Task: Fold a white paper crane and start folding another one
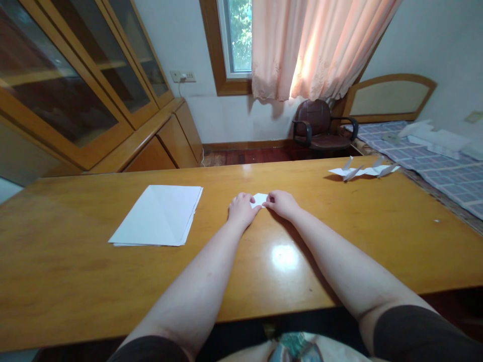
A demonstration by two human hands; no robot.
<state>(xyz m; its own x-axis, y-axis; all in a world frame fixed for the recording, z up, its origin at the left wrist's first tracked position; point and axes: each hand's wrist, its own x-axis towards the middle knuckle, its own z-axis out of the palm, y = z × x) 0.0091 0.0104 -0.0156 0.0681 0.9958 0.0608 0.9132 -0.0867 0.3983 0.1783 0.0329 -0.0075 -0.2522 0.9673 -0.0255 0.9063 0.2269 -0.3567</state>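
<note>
A small folded piece of white paper (259, 199) lies on the glossy wooden table (113, 271), mostly covered by my hands. My left hand (241, 210) presses on its left side with the fingers curled over it. On the paper's right edge my right hand (282, 203) pinches it with the fingertips. Both forearms reach out from the table's near edge to the middle.
A stack of white paper sheets (158, 216) lies left of my hands. Folded paper cranes (362, 171) sit at the far right of the table. Beyond are a dark armchair (320, 128), a bed (433, 161), a wooden cabinet (94, 90) and a curtained window (302, 45).
</note>
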